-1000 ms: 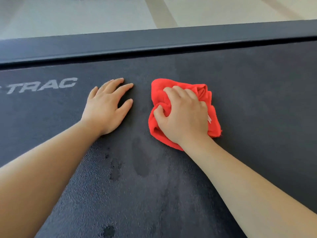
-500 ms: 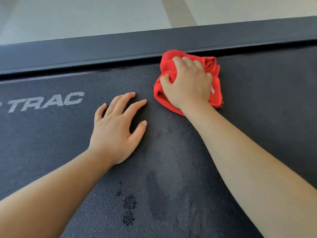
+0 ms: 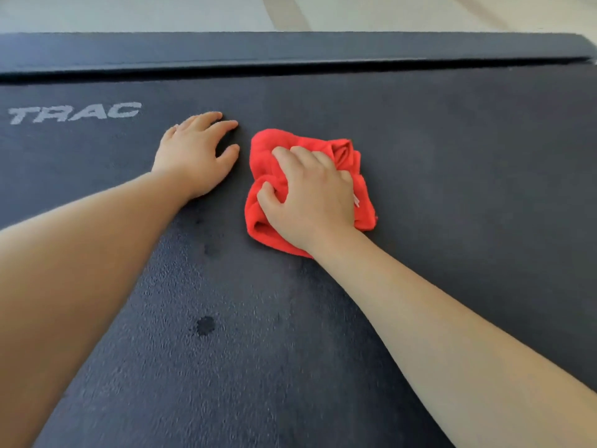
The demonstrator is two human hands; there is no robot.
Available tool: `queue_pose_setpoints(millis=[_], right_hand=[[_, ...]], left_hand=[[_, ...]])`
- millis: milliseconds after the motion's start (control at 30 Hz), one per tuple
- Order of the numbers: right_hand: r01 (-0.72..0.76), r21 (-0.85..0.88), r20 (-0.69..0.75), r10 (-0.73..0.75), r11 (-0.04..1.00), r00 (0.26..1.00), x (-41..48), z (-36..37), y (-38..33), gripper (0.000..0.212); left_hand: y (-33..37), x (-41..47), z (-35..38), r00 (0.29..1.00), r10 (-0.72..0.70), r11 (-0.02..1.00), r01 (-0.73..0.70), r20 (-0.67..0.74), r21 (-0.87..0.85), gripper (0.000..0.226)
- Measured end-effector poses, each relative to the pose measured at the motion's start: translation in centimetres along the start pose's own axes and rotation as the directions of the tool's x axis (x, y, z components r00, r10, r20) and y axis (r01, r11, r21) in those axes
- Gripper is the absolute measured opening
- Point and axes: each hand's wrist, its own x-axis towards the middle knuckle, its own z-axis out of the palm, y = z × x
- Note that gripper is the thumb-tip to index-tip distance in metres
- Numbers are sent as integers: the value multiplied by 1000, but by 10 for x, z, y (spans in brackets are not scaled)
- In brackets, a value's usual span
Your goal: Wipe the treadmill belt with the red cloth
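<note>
The dark textured treadmill belt (image 3: 452, 176) fills most of the view. A bunched red cloth (image 3: 268, 156) lies on it near the middle. My right hand (image 3: 310, 195) grips the cloth from above, fingers curled into its folds, and presses it onto the belt. My left hand (image 3: 193, 153) rests flat on the belt just left of the cloth, fingers spread and straight. A small gap separates it from the cloth.
A dark side rail (image 3: 290, 50) runs along the belt's far edge, with pale floor (image 3: 129, 11) beyond. White lettering "TRAC" (image 3: 74, 113) is printed on the belt at the left. Dark damp spots (image 3: 205, 324) mark the belt between my forearms.
My right hand has pulled the cloth back from the far rail toward me, to the middle of the belt. My left hand stays flat on the belt.
</note>
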Motion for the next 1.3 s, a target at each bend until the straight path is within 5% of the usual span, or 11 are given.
queue_pose_setpoints(millis=[267,400,600,933,1300], right_hand=[[112,4,95,-112,994,989,-155,-49,-33,49],[172,25,115,-174,985,978,-163,-51,-33,50],[62,7,132,-63,998,989,-105,-35,-41,49],[214,14,135,-214,977,968,-203,-62,-49,49],[150,27,89,-152,988,984,-149,-39,-69,51]], left_hand=[[11,-177,-38,968,89,996,-91,235,-3,65],[10,-239,-47,977,76,997,-80,200,14,67],[16,-241,-46,991,6,1000,-8,132,10,58],[15,-246,-48,994,19,1000,-18,110,-10,58],[5,-238,-49,993,39,999,-39,116,4,64]])
